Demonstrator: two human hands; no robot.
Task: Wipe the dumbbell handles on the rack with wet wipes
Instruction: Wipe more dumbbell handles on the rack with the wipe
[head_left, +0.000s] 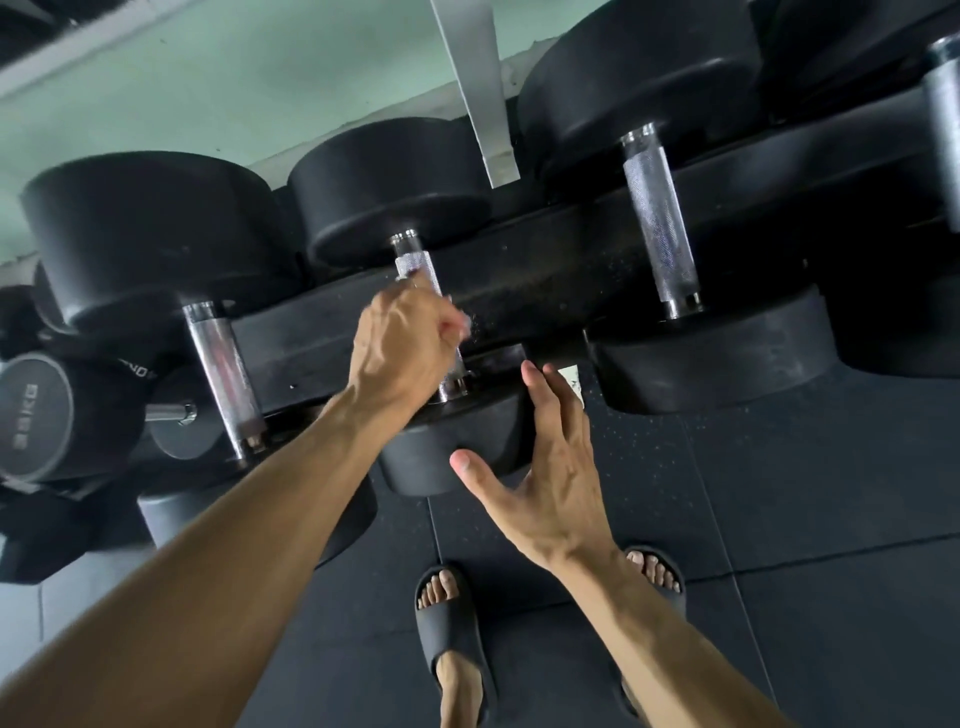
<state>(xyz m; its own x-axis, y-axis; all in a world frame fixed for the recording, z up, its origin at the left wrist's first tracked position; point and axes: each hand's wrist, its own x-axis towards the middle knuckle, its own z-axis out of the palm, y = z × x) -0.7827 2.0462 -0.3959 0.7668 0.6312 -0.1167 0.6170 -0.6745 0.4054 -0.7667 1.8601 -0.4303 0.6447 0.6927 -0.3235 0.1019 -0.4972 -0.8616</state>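
On the black steel rack (545, 249), going from the left: a black rubber dumbbell with a knurled chrome handle (223, 374) sits untouched. Next along, the left hand (402, 343) is curled tight round the middle dumbbell's chrome handle (413, 257), a scrap of thin white wet wipe (464, 321) showing at its knuckles. The right hand (540, 467) hovers just beside that dumbbell's near black head (441, 457), fingers spread, holding nothing. Further right, another knurled handle (657, 218) waits. I'd say the risk is the weight rolling off its cradle onto the sandalled feet (447, 613) if the rubbing gets rough. No containers here; the wipe packet isn't visible.
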